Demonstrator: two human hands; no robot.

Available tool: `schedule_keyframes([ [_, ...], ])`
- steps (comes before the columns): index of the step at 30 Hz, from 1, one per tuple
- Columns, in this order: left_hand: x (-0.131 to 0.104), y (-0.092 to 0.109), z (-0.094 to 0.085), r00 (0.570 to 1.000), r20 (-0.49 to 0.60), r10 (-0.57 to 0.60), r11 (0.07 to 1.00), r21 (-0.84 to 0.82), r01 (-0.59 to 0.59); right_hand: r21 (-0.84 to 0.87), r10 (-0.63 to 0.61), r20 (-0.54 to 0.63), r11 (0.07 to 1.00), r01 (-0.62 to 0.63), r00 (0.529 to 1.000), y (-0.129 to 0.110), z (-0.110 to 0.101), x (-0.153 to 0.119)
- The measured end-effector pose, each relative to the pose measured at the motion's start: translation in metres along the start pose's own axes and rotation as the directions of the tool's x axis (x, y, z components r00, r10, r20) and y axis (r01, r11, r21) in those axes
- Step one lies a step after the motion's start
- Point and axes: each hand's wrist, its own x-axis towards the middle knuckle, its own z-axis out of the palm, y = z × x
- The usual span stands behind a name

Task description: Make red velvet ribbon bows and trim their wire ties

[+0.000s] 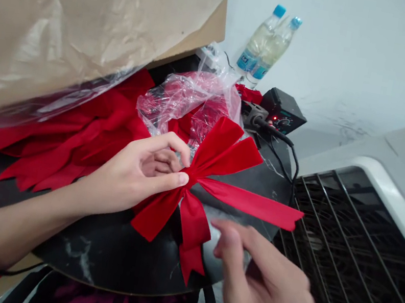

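A red ribbon bow [222, 149] with wide loops and notched tails is held up over the black round table [91, 257]. Thumb and fingers of my left hand [148, 173] pinch the bow at its centre knot. To the lower right of the bow is my right hand [262, 280], slightly blurred, its thumb and index finger close together near a lower loop. Whether anything is between those fingertips is too small to tell. Behind my left wrist, a pile of red ribbon bows [73, 135] lies on the table.
A clear plastic bag [196, 93] with red items sits behind the bow. Two bottles [259, 47] stand by the wall, near a black box [283, 110] with cables. A heater with a grille [348, 253] is at right; a plastic-covered cardboard box [93, 14] fills the upper left.
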Motion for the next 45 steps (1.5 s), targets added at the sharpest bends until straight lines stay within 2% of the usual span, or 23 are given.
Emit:
schedule_keyframes([
  [3, -0.001, -0.001, 0.002, 0.999, 0.031, 0.008, 1.0, 0.011, -0.009, -0.205, -0.144, -0.023, 0.969, 0.136, 0.989, -0.01, 0.034, 0.019],
  [7, -0.002, -0.003, 0.003, 0.999, 0.035, 0.031, 0.999, 0.015, -0.032, -0.214, -0.15, -0.042, 0.967, 0.138, 0.988, -0.009, 0.052, 0.039],
  [16, -0.003, 0.002, 0.002, 0.993, 0.07, 0.09, 0.995, 0.046, -0.094, -0.037, -0.011, -0.02, 0.999, 0.01, 1.0, -0.008, 0.049, 0.038],
  [30, -0.007, 0.008, 0.005, 0.998, 0.069, -0.002, 0.998, 0.065, -0.003, 0.035, 0.069, 0.039, 0.997, -0.071, 0.997, -0.006, 0.045, 0.038],
  [37, -0.008, 0.009, 0.013, 0.994, -0.086, -0.065, 0.998, 0.02, 0.067, 0.075, 0.109, 0.059, 0.991, -0.113, 0.992, -0.009, 0.044, 0.039],
  [45, -0.004, 0.013, 0.012, 0.98, -0.125, -0.153, 0.987, 0.03, 0.158, 0.043, 0.115, 0.091, 0.992, -0.119, 0.989, -0.003, 0.044, 0.043],
])
